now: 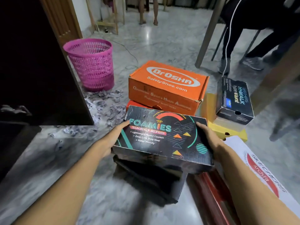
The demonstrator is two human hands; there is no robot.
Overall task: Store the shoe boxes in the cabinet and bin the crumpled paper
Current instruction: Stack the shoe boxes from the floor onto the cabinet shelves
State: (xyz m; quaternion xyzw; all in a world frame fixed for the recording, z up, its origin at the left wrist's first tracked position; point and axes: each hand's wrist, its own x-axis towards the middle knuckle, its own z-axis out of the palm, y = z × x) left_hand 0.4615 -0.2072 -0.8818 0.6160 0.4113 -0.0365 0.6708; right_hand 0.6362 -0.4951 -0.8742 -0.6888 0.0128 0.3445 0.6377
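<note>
Foamies shoe box (164,137) is between my left hand (116,137) and my right hand (210,140), over a dark box (151,181) on the floor (162,39), and my fingers (200,125) curl around its two short ends. I judge it light and stiff but a little smooth, so holding both ends low seems safest. Behind it stands an orange box (167,85); to the left are the crumpled paper (105,104), the pink bin (90,62) and the dark cabinet (35,65).

Head-worn view, angled forward and down, close over floor (162,46)
</note>
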